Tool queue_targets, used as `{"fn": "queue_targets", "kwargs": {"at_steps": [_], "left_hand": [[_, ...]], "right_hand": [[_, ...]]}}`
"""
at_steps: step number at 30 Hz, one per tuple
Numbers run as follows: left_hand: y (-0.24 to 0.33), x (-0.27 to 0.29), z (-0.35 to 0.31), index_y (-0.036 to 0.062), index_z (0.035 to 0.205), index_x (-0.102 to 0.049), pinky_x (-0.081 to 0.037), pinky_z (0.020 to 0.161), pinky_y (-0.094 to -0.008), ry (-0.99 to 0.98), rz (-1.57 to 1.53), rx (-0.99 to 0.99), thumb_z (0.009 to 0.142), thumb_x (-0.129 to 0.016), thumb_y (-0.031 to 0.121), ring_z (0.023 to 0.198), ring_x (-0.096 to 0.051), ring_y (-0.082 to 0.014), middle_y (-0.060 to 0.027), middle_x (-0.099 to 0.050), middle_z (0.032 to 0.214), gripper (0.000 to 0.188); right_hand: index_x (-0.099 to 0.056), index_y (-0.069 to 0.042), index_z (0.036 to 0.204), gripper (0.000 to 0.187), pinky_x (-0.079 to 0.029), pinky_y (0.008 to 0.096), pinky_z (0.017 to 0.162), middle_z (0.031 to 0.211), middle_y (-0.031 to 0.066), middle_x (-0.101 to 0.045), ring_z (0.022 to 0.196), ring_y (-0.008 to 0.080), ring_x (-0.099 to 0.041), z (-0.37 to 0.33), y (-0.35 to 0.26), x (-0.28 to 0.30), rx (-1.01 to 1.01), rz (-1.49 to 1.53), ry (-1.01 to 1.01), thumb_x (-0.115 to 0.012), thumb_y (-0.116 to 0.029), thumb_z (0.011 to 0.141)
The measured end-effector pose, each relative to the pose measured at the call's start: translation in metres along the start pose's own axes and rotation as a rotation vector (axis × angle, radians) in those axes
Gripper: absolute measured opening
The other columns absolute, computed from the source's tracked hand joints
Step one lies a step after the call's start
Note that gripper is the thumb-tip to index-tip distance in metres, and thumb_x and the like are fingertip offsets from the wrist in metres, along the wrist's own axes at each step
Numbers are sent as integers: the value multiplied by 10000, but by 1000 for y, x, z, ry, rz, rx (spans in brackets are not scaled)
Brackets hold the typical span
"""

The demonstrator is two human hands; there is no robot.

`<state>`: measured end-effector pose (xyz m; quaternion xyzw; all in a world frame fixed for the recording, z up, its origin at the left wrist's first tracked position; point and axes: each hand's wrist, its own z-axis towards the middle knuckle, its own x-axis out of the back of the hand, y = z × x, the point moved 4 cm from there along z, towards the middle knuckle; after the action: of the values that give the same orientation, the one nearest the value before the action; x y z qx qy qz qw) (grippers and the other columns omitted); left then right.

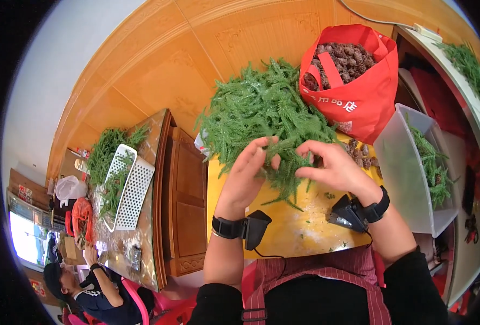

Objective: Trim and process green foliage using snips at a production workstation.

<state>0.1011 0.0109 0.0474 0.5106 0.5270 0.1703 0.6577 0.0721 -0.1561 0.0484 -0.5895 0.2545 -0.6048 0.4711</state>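
Between my two hands is a green artificial pine sprig (286,172), its tips hanging over the yellow tabletop. My left hand (246,169) is at its left side, fingers curved in against the needles. On the other side my right hand (332,167) grips it, thumb and fingers bent around the greenery; some fingertips are hidden among the needles. Just beyond lies a big heap of similar green sprigs (261,103). Several small brown pine cones (363,157) lie on the table near my right hand.
A red bag (353,103) full of pine cones stands at the back right. Right of the table is a translucent bin (405,168) with sprigs inside. On another table at left sits a white perforated basket (134,189); a person (96,287) works there.
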Motion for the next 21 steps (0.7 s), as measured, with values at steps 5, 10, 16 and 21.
{"fn": "queue_targets", "kwargs": {"at_steps": [5, 10, 16, 21], "left_hand": [[-16, 15, 7, 0, 1103, -482, -388, 626, -204, 19, 538, -105, 824, -562, 72, 692, -495, -68, 7, -518, 731, 299], [-17, 25, 11, -5, 1018, -520, -380, 627, -198, 120, 550, -214, 834, -554, 72, 696, -509, -58, -1, -562, 737, 203], [-4, 25, -8, 33, 978, -505, -391, 700, -240, 110, 328, -153, 837, -547, 66, 761, -519, -116, -20, -549, 786, 151], [4, -1, -15, 40, 997, -526, -375, 627, -207, 34, 427, -114, 841, -543, 83, 705, -505, -85, -1, -561, 778, 163]], "right_hand": [[-527, -61, 1020, 321, -438, 282, 545, 758, 73, -557, 597, 170, -548, -5, -5, 3, 47, -237, 211, -602, -89, 708], [-535, -61, 1015, 301, -459, 300, 585, 815, 99, -578, 664, 232, -583, -8, 3, 11, 154, -286, 280, -551, -53, 715], [-558, -30, 1010, 280, -446, 327, 756, 930, 133, -576, 869, 262, -570, -18, 4, 3, 171, -349, 23, -536, -63, 733], [-551, -16, 1002, 194, -440, 287, 730, 893, 70, -581, 837, 153, -559, -21, 0, 7, 3, 421, 142, -500, -132, 855]]}}
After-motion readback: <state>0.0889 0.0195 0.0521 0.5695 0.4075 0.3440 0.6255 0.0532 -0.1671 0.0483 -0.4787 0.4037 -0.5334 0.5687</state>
